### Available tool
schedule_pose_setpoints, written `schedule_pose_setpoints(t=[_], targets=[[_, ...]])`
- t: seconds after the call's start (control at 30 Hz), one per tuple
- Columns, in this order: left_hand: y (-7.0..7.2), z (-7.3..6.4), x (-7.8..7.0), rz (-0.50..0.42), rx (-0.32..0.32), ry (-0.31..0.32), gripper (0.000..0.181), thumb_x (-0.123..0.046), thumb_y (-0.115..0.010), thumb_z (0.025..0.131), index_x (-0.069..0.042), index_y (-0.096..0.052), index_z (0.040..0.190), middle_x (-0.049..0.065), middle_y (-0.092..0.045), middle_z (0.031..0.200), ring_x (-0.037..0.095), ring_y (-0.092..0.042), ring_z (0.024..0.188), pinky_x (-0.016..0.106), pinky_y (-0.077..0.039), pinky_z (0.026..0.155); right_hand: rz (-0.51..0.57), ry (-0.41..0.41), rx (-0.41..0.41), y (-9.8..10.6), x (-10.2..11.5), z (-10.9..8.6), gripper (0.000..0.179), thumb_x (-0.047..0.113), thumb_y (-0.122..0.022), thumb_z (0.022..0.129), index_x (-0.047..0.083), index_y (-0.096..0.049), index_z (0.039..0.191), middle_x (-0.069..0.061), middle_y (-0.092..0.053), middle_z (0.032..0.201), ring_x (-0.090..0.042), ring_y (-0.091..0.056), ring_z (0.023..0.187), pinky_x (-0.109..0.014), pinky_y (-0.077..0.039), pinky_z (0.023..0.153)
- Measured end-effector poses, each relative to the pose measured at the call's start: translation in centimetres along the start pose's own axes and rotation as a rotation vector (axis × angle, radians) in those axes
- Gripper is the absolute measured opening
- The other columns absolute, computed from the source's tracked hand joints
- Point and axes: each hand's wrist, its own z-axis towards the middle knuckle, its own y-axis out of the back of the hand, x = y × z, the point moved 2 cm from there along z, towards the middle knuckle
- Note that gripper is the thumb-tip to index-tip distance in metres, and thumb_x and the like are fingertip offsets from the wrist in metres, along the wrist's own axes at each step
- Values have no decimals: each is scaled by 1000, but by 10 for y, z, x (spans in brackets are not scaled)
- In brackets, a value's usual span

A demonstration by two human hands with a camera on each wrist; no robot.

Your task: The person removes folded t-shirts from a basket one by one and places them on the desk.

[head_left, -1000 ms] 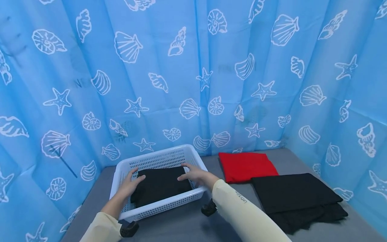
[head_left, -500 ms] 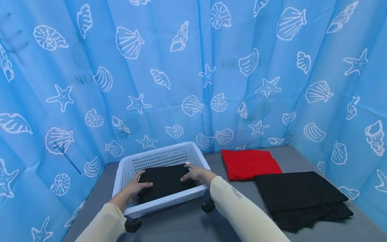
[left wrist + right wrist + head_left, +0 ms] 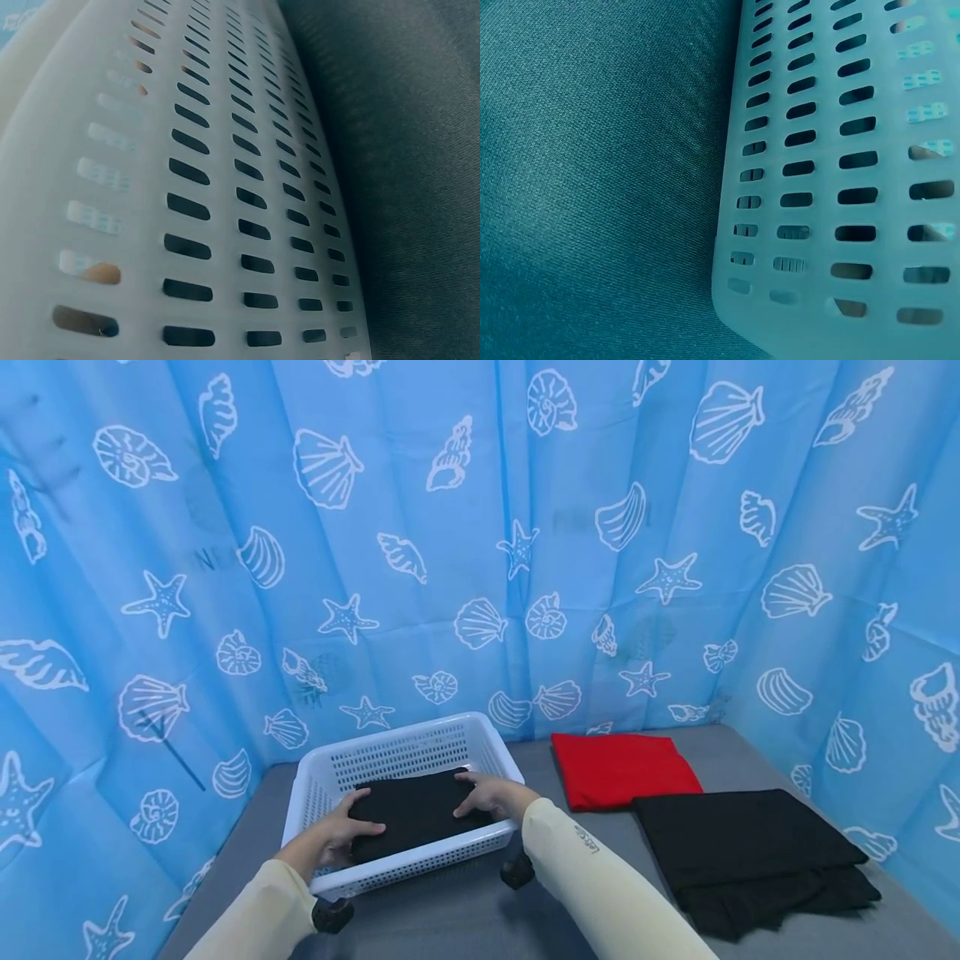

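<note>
A folded black cloth lies inside a white plastic basket with slotted walls. My left hand holds the cloth's left edge, its thumb lying on top and its other fingers along the side. At the right edge, my right hand grips the cloth, thumb on top and fingers toward the far corner. In the left wrist view the basket wall hides most of that hand; bits of skin show through the slots. The right wrist view likewise shows mainly the slotted wall.
To the right of the basket lies a folded red cloth. Nearer and further right is a stack of folded black cloth with uneven lower edges. Everything rests on a grey surface. A blue shell-print curtain encloses the back and sides.
The left hand has moved right and brought its thumb onto the black cloth. The cloth has shifted slightly right in the basket. The right hand has stayed at its edge. The view has shifted a little.
</note>
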Motion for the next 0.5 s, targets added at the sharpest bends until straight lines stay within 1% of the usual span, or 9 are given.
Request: schedule_pose_setpoints(t=[0.1,0.27,0.37,0.5], targets=[[-1,1,2,-21,15,-10,89,3,-71,84,-16,-20,153,35,-21,147,58,-44,123,70,-45,91,-16,16,7,0,-2,2,73,5,-75,82,17,-45,148,-21,-32,154,-45,-30,141,-63,-24,114],[0,2,3,-57,28,-38,84,12,-67,82,-14,-27,150,34,-26,145,48,-56,112,59,-55,82,-18,36,17,-1,-3,4,72,6,-76,82,18,-46,147,-20,-31,155,-44,-28,142,-61,-23,114],[0,2,2,-74,41,-52,83,14,-65,82,-14,-29,151,34,-29,144,45,-59,110,55,-56,82,-5,46,16,-2,-3,4,72,5,-76,83,18,-46,147,-21,-31,155,-45,-27,142,-62,-22,115],[0,2,1,-83,51,-55,80,16,-61,83,-14,-33,152,33,-34,144,43,-62,109,55,-56,82,4,56,8,-2,-1,2,72,5,-75,83,18,-46,147,-21,-31,155,-47,-26,142,-64,-21,114]])
